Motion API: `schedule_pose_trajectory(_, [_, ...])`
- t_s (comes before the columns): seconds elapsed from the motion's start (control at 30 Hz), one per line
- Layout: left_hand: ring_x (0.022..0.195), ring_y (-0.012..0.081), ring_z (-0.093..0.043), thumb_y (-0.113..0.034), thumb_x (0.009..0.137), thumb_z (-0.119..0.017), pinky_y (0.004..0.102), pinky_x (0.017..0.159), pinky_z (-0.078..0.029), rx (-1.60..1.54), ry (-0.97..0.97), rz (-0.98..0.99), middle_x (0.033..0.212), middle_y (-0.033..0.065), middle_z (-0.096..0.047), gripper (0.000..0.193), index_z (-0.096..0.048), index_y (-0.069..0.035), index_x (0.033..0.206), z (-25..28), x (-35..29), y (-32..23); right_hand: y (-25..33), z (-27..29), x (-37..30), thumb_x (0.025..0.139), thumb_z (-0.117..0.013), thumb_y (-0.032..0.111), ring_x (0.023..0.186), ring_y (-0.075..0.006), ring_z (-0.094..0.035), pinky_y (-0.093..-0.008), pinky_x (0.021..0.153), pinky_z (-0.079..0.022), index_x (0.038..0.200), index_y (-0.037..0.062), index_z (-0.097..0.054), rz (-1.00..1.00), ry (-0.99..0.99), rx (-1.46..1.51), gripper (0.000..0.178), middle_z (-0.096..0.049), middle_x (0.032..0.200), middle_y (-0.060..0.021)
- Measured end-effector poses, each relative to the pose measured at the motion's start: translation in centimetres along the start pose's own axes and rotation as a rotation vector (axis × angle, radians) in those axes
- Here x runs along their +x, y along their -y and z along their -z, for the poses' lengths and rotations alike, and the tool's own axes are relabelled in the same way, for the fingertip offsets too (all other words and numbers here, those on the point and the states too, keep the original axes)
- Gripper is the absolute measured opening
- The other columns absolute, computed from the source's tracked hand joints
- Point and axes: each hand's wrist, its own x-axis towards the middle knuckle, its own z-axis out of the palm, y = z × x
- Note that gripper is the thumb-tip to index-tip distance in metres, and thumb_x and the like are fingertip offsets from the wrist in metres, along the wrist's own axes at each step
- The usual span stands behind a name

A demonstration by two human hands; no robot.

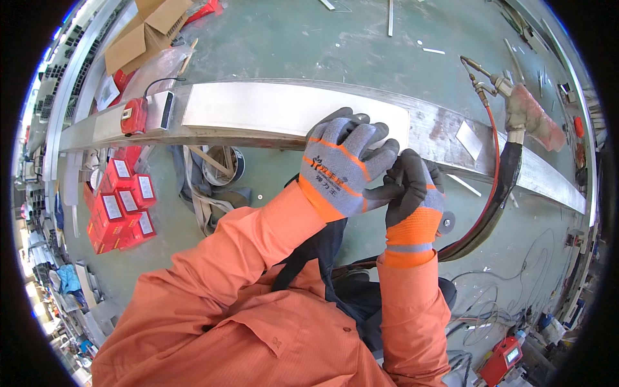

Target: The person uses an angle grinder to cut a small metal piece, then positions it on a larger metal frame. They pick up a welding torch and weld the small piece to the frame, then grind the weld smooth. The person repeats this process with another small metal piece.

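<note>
A long white flat panel (pixel 258 111) lies along a metal beam (pixel 445 132) in front of me. My left hand (pixel 345 158), in a grey and orange glove, rests over the panel's right end. Its fingers are bent and apart, and its thumb reaches toward my right hand (pixel 416 190). That hand wears a matching glove and holds its fingers closed together by the panel's near right corner. Whatever lies in the right fingers is hidden. A red tape measure (pixel 134 116) sits on the beam at the left, beside a short dark-edged metal piece (pixel 160 111).
At the right, a torch (pixel 500 80) with a red hose and thick dark cable (pixel 509 174) crosses the beam. A small white plate (pixel 469 140) lies near it. Red boxes (pixel 122 209) and a bucket (pixel 225 166) stand at left; an open cardboard box (pixel 143 37) is beyond.
</note>
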Motion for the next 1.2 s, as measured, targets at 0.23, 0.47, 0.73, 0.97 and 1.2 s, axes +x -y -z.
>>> schedule_pose_trajectory(0.23, [0.117, 0.0323, -0.064, -0.05, 0.068, -0.087, 0.0526, 0.106, -0.05, -0.038, 0.044, 0.026, 0.128, 0.0051, -0.07, 0.06, -0.078, -0.02, 0.119, 0.4, 0.0, -0.1, -0.7, 0.4, 0.2, 0.091, -0.084, 0.013, 0.074, -0.0208, -0.069, -0.0336, 0.064, -0.057, 0.101, 0.0008, -0.065, -0.008, -0.025, 0.039, 0.025, -0.073, 0.09, -0.013])
schedule_pose_trajectory(0.47, [0.118, 0.0331, -0.064, -0.05, 0.069, -0.085, 0.0532, 0.107, -0.049, -0.026, 0.033, -0.011, 0.13, 0.0063, -0.07, 0.06, -0.078, -0.02, 0.12, 0.4, -0.1, 0.3, -1.1, -0.1, 0.0, 0.092, -0.083, 0.015, 0.075, -0.0199, -0.069, -0.0315, 0.062, -0.057, 0.104, 0.0003, -0.065, 0.035, -0.055, 0.002, 0.027, -0.072, 0.089, -0.0122])
schedule_pose_trajectory(0.73, [0.118, 0.0324, -0.062, -0.053, 0.07, -0.085, 0.0537, 0.106, -0.049, -0.004, 0.021, -0.018, 0.131, 0.0055, -0.068, 0.059, -0.076, -0.022, 0.119, -0.3, -0.4, 0.4, -0.8, 0.1, 0.0, 0.094, -0.081, 0.016, 0.076, -0.0193, -0.068, -0.0314, 0.064, -0.056, 0.101, 0.0037, -0.067, 0.023, -0.017, -0.011, 0.019, -0.069, 0.087, -0.0084])
schedule_pose_trajectory(0.97, [0.117, 0.031, -0.059, -0.07, 0.072, -0.082, 0.0549, 0.098, -0.05, 0.03, 0.026, -0.02, 0.133, 0.005, -0.063, 0.066, -0.072, -0.026, 0.12, -1.1, -0.8, 0.7, -0.3, 1.2, 0.9, 0.092, -0.083, 0.014, 0.078, -0.0222, -0.069, -0.0346, 0.069, -0.058, 0.102, 0.0032, -0.066, -0.034, 0.072, -0.005, 0.023, -0.073, 0.092, -0.0115])
schedule_pose_trajectory(1.2, [0.115, 0.0309, -0.063, -0.051, 0.065, -0.088, 0.0523, 0.105, -0.049, 0.014, -0.001, 0.004, 0.124, 0.0037, -0.072, 0.059, -0.079, -0.021, 0.115, -0.7, -0.2, 0.1, 0.0, 1.0, 0.7, 0.093, -0.082, 0.012, 0.08, -0.0216, -0.069, -0.035, 0.074, -0.058, 0.105, 0.001, -0.067, -0.076, 0.079, 0.042, 0.022, -0.074, 0.094, -0.0119])
